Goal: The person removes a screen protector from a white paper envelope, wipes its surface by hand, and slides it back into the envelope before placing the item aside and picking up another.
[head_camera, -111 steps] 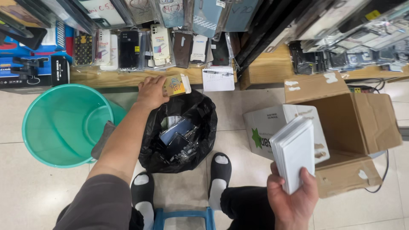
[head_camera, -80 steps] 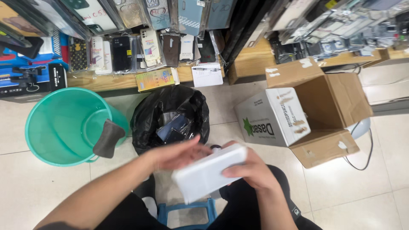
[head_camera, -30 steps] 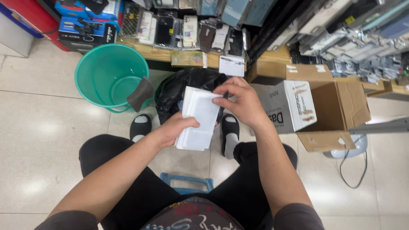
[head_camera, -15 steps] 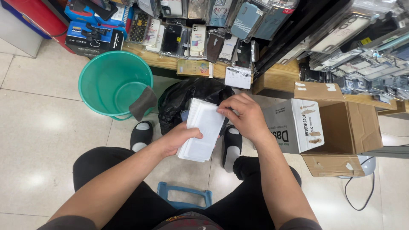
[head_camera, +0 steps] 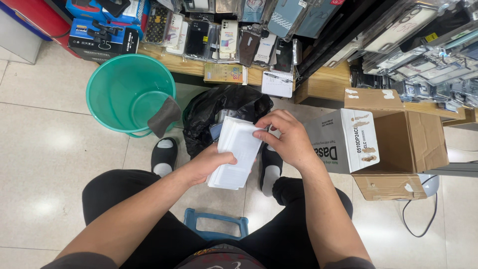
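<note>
Closest to me at 6 o'clock is the blue stool (head_camera: 215, 226) between my knees, same spot as half a second back. Just above it my left hand (head_camera: 211, 162) cups the white stack of flat packets (head_camera: 236, 152) from underneath, fingers curled round its lower left edge, thumb on top. My right hand (head_camera: 285, 137) has slid up since the last frame: it's now pinching the top packet at the stack's upper right corner, thumb and fingertips pressed together on the edge. The stack sits a touch more upright than before, still in front of my lap, over the black slippers (head_camera: 164, 155).

Right behind the stack at 12 o'clock is the black bag (head_camera: 219, 107), open, with stuff inside I can't make out. At 10 o'clock is the green bucket (head_camera: 130, 92) with a grey cloth (head_camera: 163, 115) hanging over its rim. At 2 o'clock the open cardboard box (head_camera: 398, 139) lies on its side, unchanged. Farthest out, the wooden shelf (head_camera: 323, 82) with phone cases (head_camera: 219, 35) lined along it.
</note>
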